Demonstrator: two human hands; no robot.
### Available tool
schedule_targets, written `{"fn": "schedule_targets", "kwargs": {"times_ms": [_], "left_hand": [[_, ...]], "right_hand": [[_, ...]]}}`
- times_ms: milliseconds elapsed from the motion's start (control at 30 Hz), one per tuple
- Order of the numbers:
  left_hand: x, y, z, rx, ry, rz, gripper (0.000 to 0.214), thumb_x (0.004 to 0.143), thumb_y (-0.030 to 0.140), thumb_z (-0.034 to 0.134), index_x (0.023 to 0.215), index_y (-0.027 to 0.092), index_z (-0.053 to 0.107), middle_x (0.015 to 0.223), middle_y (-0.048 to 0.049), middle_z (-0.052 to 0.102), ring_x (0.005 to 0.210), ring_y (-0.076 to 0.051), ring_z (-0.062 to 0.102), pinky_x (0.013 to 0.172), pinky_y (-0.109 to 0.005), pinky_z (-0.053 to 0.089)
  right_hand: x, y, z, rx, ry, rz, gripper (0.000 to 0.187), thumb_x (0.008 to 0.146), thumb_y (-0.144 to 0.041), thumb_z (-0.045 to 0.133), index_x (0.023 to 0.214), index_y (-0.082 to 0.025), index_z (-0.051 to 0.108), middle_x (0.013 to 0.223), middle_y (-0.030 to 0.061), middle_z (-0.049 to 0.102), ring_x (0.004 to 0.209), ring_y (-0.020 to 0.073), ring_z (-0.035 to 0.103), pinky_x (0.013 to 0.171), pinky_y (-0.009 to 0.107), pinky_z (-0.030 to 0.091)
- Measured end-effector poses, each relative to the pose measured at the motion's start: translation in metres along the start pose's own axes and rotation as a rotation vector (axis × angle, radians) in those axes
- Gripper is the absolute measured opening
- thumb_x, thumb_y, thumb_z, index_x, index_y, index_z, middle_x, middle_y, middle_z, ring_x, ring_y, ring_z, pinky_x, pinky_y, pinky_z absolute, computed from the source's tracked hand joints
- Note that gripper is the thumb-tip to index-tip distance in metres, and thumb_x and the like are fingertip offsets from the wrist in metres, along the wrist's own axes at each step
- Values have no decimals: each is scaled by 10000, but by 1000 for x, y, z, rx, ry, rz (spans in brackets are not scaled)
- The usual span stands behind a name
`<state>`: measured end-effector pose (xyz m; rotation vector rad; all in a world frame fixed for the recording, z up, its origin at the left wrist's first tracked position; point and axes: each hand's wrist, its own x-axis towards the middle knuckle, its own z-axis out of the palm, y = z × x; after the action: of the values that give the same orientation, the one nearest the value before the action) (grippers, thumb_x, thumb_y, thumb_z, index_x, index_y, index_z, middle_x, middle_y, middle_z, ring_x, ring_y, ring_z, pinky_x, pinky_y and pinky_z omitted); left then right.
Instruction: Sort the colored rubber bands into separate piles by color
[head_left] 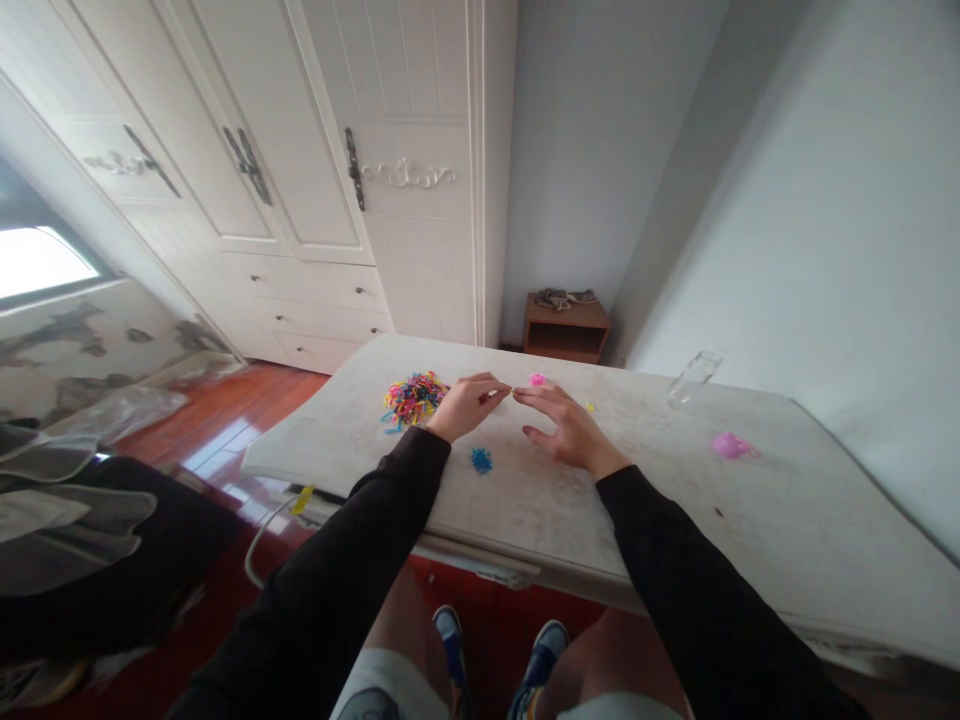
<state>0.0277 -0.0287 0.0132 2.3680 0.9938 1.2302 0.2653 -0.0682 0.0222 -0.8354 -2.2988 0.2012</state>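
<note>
A heap of small mixed-colour elastic bands point(412, 398) lies on the white table point(525, 500). My left hand point(469, 403) rests just right of the heap, its fingers pinched on a tiny item at the fingertips, too small to name. My right hand point(566, 425) lies beside it with fingers stretched out, index tip meeting the left fingertips. A small blue cluster point(481, 460) sits between my wrists. Just beyond my fingers is a small pink cluster point(536, 379). A tiny yellow piece point(590, 407) lies to the right of my right hand.
A clear glass point(693, 378) stands tilted-looking at the table's far right, and a larger pink pile point(731, 446) lies nearer. White wardrobe doors point(360, 180) and a wooden bedside cabinet point(566, 327) stand behind. Dark bags point(97, 560) sit on the red floor, left.
</note>
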Motion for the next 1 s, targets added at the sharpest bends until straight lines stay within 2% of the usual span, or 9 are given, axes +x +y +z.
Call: {"fn": "schedule_targets", "kwargs": {"times_ms": [167,333,533,800,900,1000], "left_hand": [[0,0,2,-18,-6,-17,303,997,385,588,1027,183,812,864,-64,708,646,-111,540,651,-234,449],[0,1,2,-15,-7,-10,255,984,334,605,1014,182,808,856,-55,707,640,-106,532,654,-235,446],[0,6,2,-26,7,-11,290,986,367,596,1015,164,802,870,-71,719,629,-109,526,632,-237,441],[-1,7,4,-19,-14,-42,266,970,347,615,1072,167,783,825,-40,695,586,-94,485,604,-229,412],[-1,8,3,-31,-27,-28,227,968,316,616,991,162,782,833,-41,704,597,-93,495,612,-229,410],[0,9,2,-32,-39,-25,199,959,287,619,945,163,774,835,-38,705,607,-95,506,617,-228,410]], "right_hand": [[-1,0,-1,25,0,8,508,874,-213,703,1375,-288,666,1439,83,649,1350,294,576,1192,582,412],[-1,-2,1,41,-8,5,487,874,-209,703,1357,-264,680,1404,99,672,1321,289,600,1181,570,428],[0,-1,4,75,61,39,455,884,-185,668,1333,-254,697,1322,102,719,1259,285,641,1135,539,480],[1,-2,3,140,85,90,347,879,-153,637,1191,-241,761,1185,99,763,1122,273,685,895,446,598],[1,-3,3,159,90,113,329,876,-162,635,1168,-240,765,1167,93,767,1093,272,687,769,385,599],[2,-3,3,153,110,129,311,879,-170,630,1154,-237,761,1151,91,766,1045,263,693,710,355,579]]}}
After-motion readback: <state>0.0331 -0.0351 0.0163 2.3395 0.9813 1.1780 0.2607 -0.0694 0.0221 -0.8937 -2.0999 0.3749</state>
